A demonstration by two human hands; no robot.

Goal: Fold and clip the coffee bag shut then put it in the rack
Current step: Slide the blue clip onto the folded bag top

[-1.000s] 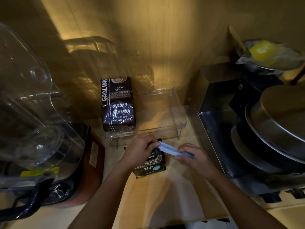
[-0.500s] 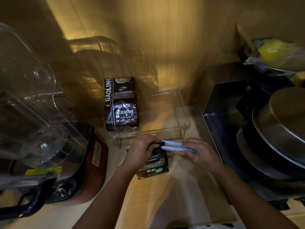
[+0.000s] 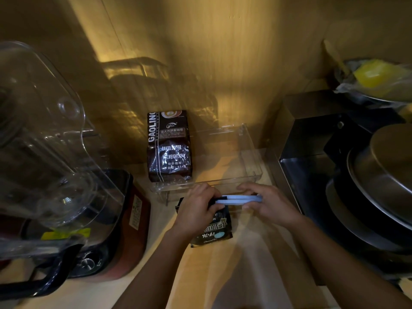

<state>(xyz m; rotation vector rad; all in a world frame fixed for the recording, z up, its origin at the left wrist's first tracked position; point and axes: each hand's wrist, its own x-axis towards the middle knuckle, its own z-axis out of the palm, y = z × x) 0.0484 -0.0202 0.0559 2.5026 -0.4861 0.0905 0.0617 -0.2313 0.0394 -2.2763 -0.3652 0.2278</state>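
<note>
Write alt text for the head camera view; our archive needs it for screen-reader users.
Two hands work a long pale blue clip onto the folded top of a small dark coffee bag on a wooden counter: left hand holds the bag's top, right hand the clip's far end. Behind, a clear rack holds a larger brown coffee bag.

One head-worn wide-angle view looks forward and steeply down from close above the wooden surface [image 3: 223,275]. It faces the far wall, with a blender [image 3: 55,175] near left and stacked pans [image 3: 383,175] at right, edges bowed by the lens.
</note>
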